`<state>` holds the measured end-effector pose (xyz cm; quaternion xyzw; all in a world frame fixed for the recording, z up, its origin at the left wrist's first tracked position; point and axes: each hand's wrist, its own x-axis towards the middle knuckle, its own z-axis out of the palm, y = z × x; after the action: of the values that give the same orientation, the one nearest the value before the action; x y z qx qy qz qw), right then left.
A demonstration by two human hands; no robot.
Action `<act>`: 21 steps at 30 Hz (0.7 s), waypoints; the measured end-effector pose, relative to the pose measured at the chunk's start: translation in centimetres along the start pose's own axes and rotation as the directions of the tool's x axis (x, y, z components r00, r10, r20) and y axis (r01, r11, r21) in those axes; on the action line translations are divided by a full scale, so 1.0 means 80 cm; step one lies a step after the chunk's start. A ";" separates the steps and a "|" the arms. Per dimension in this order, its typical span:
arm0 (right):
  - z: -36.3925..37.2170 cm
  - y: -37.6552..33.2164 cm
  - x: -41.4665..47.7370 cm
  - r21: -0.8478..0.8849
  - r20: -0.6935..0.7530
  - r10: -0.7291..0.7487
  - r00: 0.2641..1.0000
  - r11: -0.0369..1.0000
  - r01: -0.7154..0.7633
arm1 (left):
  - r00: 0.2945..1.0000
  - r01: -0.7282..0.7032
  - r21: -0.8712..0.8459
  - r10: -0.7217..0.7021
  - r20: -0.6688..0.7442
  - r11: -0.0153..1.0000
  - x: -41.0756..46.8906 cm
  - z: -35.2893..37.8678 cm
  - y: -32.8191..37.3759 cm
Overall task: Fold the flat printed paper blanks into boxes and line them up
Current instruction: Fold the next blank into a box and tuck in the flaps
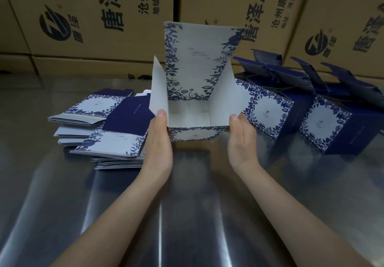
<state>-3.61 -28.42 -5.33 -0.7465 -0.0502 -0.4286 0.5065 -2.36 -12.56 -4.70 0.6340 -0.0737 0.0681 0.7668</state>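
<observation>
— Where is the box being worked on?

— In the middle of the scene, over the shiny metal bench (187, 204). It is a half-formed box (196, 119), open at the top, white inside, with a blue floral print on its near wall. Its tall lid panel (197, 59) stands up at the far side, and a plain white flap rises on each side.

— And the hands?

— The left hand (159, 142) presses flat against the box's left wall, thumb up on the near left corner. The right hand (242, 140) does the same on the right wall, thumb at the near right corner. Both hold the box between them; the fingers themselves are hidden behind the walls, so I cannot tell how they are spread.

— What lies to the left?

— A loose stack of flat blanks (99, 127), blue and white, fanned untidily, just beside the left hand.

— To the right?

— Finished boxes (320, 121) with their dark blue lids open, tipped on their sides, the nearest one just beside the right hand.

— Behind it all?

— A wall of brown cartons (87, 17) printed with black characters, at the far edge of the bench.
</observation>
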 end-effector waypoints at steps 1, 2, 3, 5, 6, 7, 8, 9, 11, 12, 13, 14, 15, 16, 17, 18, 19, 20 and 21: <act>0.000 0.000 0.000 0.027 -0.006 0.046 0.999 0.999 -0.046 | 1.000 0.002 -0.007 -0.002 -0.002 1.000 -0.001 0.001 0.000; 0.000 0.000 0.000 0.050 -0.009 0.091 0.996 0.995 -0.091 | 1.000 0.012 -0.032 -0.012 0.002 0.999 -0.001 0.001 -0.001; 0.001 -0.001 0.000 0.058 -0.014 0.124 0.992 0.991 -0.123 | 1.000 0.027 -0.061 -0.027 0.016 0.998 -0.001 0.002 -0.001; 0.001 -0.005 -0.001 0.039 -0.034 0.139 0.990 0.990 -0.137 | 0.998 0.050 -0.071 -0.047 0.051 0.996 -0.001 0.004 -0.002; 0.002 -0.009 -0.001 0.021 -0.043 0.126 0.991 0.992 -0.126 | 0.997 0.046 -0.058 -0.042 0.062 0.997 -0.002 0.004 -0.003; 0.002 -0.011 -0.002 0.001 -0.050 0.110 0.993 0.994 -0.110 | 0.997 0.040 -0.042 -0.037 0.063 0.998 -0.003 0.004 -0.004; 0.002 -0.013 -0.002 -0.015 -0.058 0.098 0.994 0.995 -0.099 | 0.998 0.033 -0.032 -0.031 0.050 0.999 -0.004 0.004 -0.003; 0.003 -0.015 -0.003 -0.028 -0.065 0.091 0.994 0.995 -0.093 | 0.999 0.025 -0.016 -0.024 0.029 1.000 -0.004 0.003 -0.002; 0.005 -0.018 -0.004 -0.053 -0.074 0.082 0.994 0.995 -0.086 | 1.000 0.028 0.000 -0.028 0.012 1.000 -0.004 0.001 -0.001; 0.006 -0.019 -0.005 -0.063 -0.074 0.081 0.994 0.994 -0.086 | 0.999 0.045 -0.014 -0.044 0.022 0.999 -0.005 0.001 0.000; 0.006 -0.020 -0.005 -0.073 -0.070 0.081 0.994 0.994 -0.086 | 0.997 0.071 -0.033 -0.070 0.029 0.997 -0.006 0.002 0.000; 0.006 -0.021 -0.005 -0.082 -0.062 0.084 0.995 0.993 -0.089 | 0.996 0.090 -0.036 -0.089 0.024 0.995 -0.006 0.004 0.000; 0.006 -0.022 -0.004 -0.100 -0.049 0.087 0.995 0.991 -0.091 | 0.996 0.082 -0.017 -0.082 0.021 0.996 -0.006 0.005 -0.002; 0.006 -0.023 -0.002 -0.130 -0.035 0.090 0.995 0.987 -0.094 | 0.999 0.048 0.028 -0.049 0.013 0.998 -0.008 0.007 -0.003; 0.006 -0.025 -0.002 -0.174 -0.030 0.084 0.996 0.981 -0.088 | 1.000 -0.002 0.088 0.002 0.008 0.996 -0.008 0.008 -0.006; 0.006 -0.027 -0.001 -0.219 -0.046 0.072 0.996 0.972 -0.080 | 0.999 -0.048 0.157 0.046 0.013 0.986 -0.010 0.010 -0.008; 0.006 -0.032 0.000 -0.254 -0.078 0.051 0.996 0.965 -0.069 | 0.996 -0.089 0.222 0.084 0.034 0.971 -0.010 0.011 -0.010; 0.005 -0.037 0.000 -0.278 -0.111 0.015 0.994 0.960 -0.046 | 0.991 -0.128 0.266 0.116 0.059 0.955 -0.011 0.012 -0.011; 0.004 -0.043 -0.001 -0.293 -0.140 -0.033 0.990 0.956 -0.009 | 0.987 -0.160 0.299 0.143 0.078 0.941 -0.010 0.012 -0.012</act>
<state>-5.20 -26.45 -2.95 -0.7800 0.0459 -0.4870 0.3903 -2.95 -13.72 -5.60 0.7386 -0.1318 0.1198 0.6502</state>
